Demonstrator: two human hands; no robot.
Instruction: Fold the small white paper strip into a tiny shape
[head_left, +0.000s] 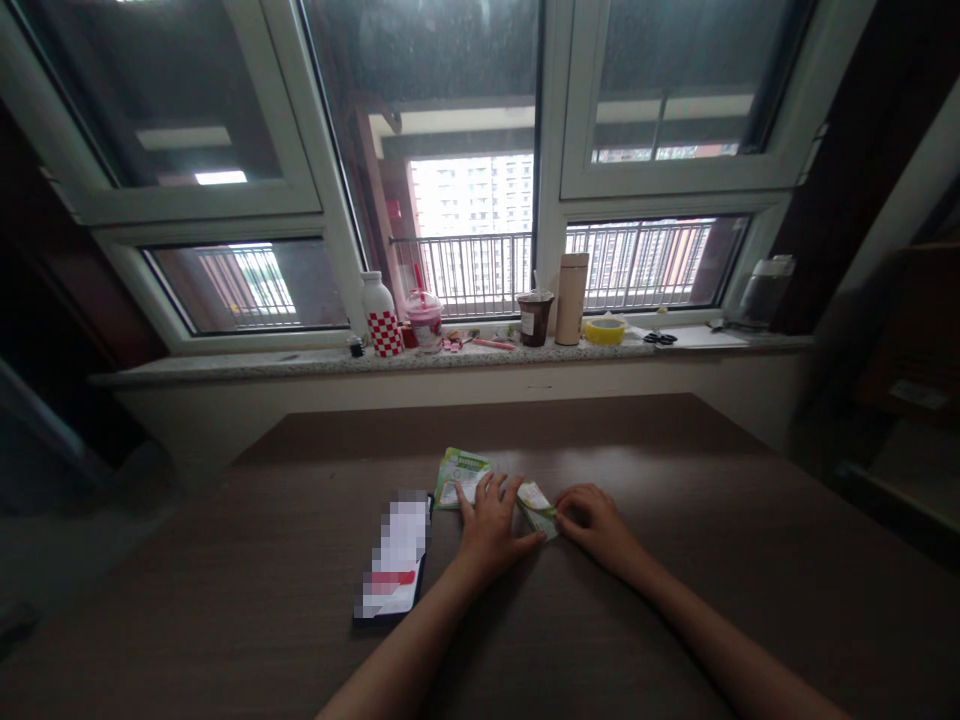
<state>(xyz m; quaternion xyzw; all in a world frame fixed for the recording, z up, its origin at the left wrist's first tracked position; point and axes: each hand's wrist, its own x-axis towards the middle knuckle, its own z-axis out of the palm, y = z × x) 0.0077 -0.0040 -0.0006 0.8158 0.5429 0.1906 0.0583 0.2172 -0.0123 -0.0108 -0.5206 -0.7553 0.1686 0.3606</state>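
A flat green-and-white printed packet [454,468] lies on the brown table, partly under my left hand [491,520]. That hand is open, its fingers spread over the packet and its thumb stretched to the right. A smaller green-and-white piece [535,500] shows between my hands, slanting down to the right. My right hand [596,525] is closed in a pinch at its right edge. Whether the two pieces are joined is hidden under my left hand. Left of my left forearm lies a smartphone [397,555], its screen blurred out.
The brown table [300,450] ends before a stone windowsill [300,365]. On the sill stand a checkered bottle [385,325], a pink cup with a straw [425,320], a dark drink cup [535,320], a tan flask [571,300], yellow tape [604,331] and scissors [660,338].
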